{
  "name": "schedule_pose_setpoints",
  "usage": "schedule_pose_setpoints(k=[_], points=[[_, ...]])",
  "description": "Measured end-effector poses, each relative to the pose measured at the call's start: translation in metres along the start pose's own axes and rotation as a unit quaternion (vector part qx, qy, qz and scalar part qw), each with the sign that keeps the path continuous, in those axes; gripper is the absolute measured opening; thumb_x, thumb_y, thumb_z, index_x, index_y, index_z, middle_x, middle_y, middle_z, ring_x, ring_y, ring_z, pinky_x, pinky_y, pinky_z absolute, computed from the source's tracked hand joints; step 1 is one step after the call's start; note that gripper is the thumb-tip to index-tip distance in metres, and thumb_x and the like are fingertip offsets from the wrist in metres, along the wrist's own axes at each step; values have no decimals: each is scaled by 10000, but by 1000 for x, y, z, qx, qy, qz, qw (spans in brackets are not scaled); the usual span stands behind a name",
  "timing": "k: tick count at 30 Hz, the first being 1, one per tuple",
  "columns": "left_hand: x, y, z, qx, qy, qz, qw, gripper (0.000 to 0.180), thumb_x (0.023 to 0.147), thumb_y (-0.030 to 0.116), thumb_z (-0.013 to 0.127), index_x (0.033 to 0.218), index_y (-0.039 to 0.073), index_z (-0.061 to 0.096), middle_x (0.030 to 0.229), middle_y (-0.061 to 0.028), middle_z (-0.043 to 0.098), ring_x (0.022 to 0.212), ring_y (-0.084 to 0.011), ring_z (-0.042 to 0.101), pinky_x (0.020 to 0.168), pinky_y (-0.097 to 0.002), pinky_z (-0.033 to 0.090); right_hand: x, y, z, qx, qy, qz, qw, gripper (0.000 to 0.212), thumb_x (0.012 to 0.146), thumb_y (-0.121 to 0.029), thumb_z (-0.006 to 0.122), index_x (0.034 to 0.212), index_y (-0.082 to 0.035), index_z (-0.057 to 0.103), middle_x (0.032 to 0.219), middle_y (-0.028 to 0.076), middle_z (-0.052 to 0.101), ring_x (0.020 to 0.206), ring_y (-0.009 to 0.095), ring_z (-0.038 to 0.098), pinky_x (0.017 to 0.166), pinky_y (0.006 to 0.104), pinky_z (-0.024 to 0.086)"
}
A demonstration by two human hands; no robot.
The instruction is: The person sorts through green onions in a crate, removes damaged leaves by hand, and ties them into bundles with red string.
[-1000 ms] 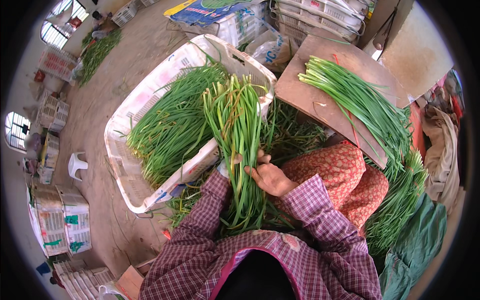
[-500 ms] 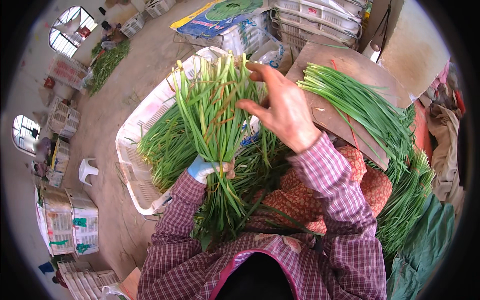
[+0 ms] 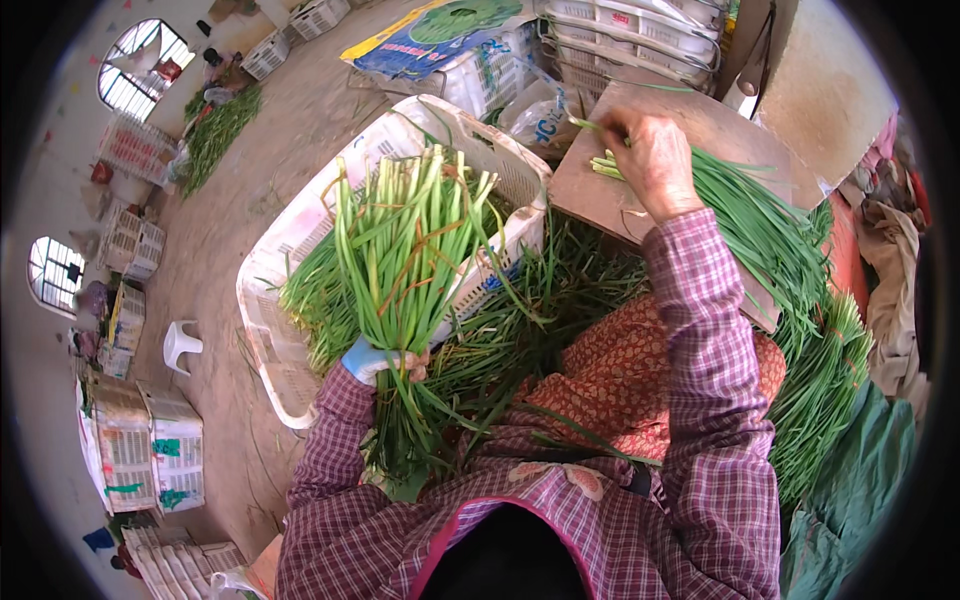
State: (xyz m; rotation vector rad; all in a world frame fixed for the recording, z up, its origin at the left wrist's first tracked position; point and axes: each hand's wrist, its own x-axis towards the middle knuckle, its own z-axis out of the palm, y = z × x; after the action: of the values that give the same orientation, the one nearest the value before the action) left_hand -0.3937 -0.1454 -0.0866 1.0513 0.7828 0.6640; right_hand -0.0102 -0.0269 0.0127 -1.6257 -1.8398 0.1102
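While my left hand [image 3: 378,360] stays clamped round the waist of the bunch of green stalks [image 3: 405,270], holding it upright over my lap just as it did half a second ago, my right hand [image 3: 650,160] has left it. A moment back that hand was spread across the top of the bunch; now the arm is stretched well away to the right and the hand rests on the wooden board [image 3: 600,190], fingers curled down onto the pale cut ends of the sorted stalks [image 3: 760,230] lying there. Whether it is pinching a stalk or only pressing on them, I cannot tell. So the two hands are well apart, and I judge the work has gone from combing the bunch to dealing with something at the laid-out pile. Beyond the bunch, the white plastic crate [image 3: 290,230] holds more loose greens, and its tips stand in front of the crate's near wall. Farther off lie stacked crates [image 3: 640,30] and a blue printed sack [image 3: 440,35].
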Motion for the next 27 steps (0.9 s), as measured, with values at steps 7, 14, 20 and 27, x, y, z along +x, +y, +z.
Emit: schedule_pose_setpoints(k=[7,14,20,27], points=[[-6,0,-3,-9,-14,-6,1000,367,700,81,727,1019,-32,586,770,-145,628,599,-254,612,521,-370,497,-18,-60,36,163,-166,-113,966,772,745,-501,665,1289,-24,397,1194,205,547,1067,309,562,929,370,445],[-4,4,-6,29,-38,-4,999,388,711,77,742,1043,-36,576,831,-160,637,622,-241,599,510,-356,480,-14,-51,59,343,-243,-64,905,317,746,-320,679,885,-35,687,783,139,663,749,228,630,728,327,476],[-3,7,1,5,-38,-25,999,364,727,86,729,1031,-43,575,830,-164,632,610,-241,596,513,-362,483,-17,-59,43,139,-98,-143,975,174,783,-205,650,788,-31,661,664,101,637,587,167,595,553,348,445],[-24,-8,-21,-6,-69,13,998,323,760,148,709,1000,-32,589,791,-150,622,594,-232,604,504,-367,492,6,5,19,57,100,-68,991,142,816,-208,596,857,-108,688,778,124,671,681,240,658,669,360,529]])
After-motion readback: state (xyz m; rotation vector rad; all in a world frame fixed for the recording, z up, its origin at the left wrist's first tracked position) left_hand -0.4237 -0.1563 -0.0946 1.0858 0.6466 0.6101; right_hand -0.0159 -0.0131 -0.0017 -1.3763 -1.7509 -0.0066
